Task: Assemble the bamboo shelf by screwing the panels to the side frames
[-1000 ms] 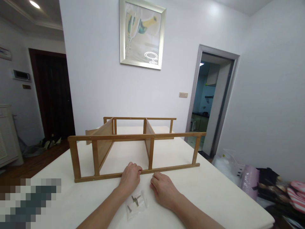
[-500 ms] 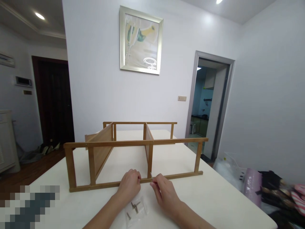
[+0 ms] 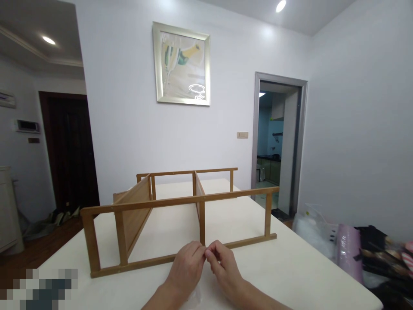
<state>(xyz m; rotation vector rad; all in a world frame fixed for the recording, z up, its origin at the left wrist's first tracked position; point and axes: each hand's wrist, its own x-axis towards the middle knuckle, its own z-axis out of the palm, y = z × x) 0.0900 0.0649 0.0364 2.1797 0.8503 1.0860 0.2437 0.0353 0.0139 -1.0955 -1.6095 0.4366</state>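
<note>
A wooden rack frame (image 3: 238, 193) lies on its side on the white table (image 3: 290, 267), two panels spanning between its side frames. At the lower front rail, by the middle post, both my hands meet with fingertips touching. My right hand (image 3: 224, 265) is closed in a pinch on a small screw, which showed half a second earlier and is now covered by the fingers. My left hand (image 3: 187, 267) is closed too, its thumb and fingertips hidden, so what it grips cannot be made out. Below the left wrist, a clear plastic bag (image 3: 194, 298) is mostly hidden.
Plastic-wrapped bundles (image 3: 348, 252) and dark items are piled on the floor right of the table. A framed picture (image 3: 182, 64) hangs on the wall ahead. Beyond the table stands a doorway (image 3: 280, 142); a dark door (image 3: 69, 148) is at left.
My left hand has moved right to meet my right hand's fingertips at the middle post. The screw and the bag's screws have gone out of sight. The view has shifted slightly.
</note>
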